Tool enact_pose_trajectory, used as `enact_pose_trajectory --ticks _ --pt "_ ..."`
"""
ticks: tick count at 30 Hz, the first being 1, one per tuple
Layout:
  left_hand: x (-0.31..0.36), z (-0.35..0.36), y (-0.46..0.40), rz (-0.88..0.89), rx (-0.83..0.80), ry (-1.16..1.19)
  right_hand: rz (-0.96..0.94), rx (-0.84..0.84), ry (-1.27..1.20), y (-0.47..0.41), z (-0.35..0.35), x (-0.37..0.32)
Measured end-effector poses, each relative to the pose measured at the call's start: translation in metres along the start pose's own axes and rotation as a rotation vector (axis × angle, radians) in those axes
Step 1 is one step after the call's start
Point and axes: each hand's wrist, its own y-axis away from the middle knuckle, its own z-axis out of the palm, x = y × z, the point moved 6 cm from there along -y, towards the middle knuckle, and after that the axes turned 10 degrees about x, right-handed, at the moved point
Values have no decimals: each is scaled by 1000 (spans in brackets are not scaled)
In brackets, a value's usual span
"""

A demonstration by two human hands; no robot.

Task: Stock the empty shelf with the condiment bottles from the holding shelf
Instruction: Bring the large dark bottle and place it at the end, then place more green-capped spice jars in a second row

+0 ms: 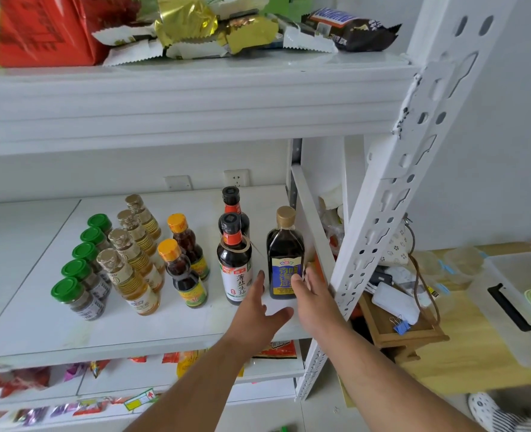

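On the white middle shelf (39,325) stand rows of condiment bottles: green-capped spice jars (80,297), pale oil bottles with gold caps (133,275), two orange-capped sauce bottles (183,275) and two dark soy sauce bottles (234,263). Furthest right is a dark vinegar bottle with a gold cap and blue label (284,260), upright on the shelf. My right hand (312,294) touches its label from the right, fingers apart. My left hand (258,310) hovers open just left of it, in front of the near soy sauce bottle.
The shelf above (195,98) carries snack packets and a red bag. Snack packs fill the shelf below (71,378). A perforated white upright (392,194) stands right of my hands. Beyond it, a wooden table holds a small wooden tray, a clear lidded box (516,304) and clutter.
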Motion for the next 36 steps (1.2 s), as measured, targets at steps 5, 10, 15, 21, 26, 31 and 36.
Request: enact_pose_trajectory --ticks 5,10,15,21,26,31,36 --pt "-7 -8 18 -39 60 -12 -28 -44 -12 16 -10 6" --pt "-12 -15 52 -112 131 37 -61 -102 -11 38 -15 22" --pt "-37 -30 93 -161 165 -35 2 -151 -19 79 -25 40" --pt "-93 -74 135 -196 150 -41 52 -38 -48 136 -17 71" --pt "-147 -115 165 -243 74 -86 189 75 2 197 9 124" --pt "-211 -141 207 -354 1 -128 395 131 137 257 29 193" --pt "-241 -138 237 -422 -60 -182 478 112 238 293 25 230"
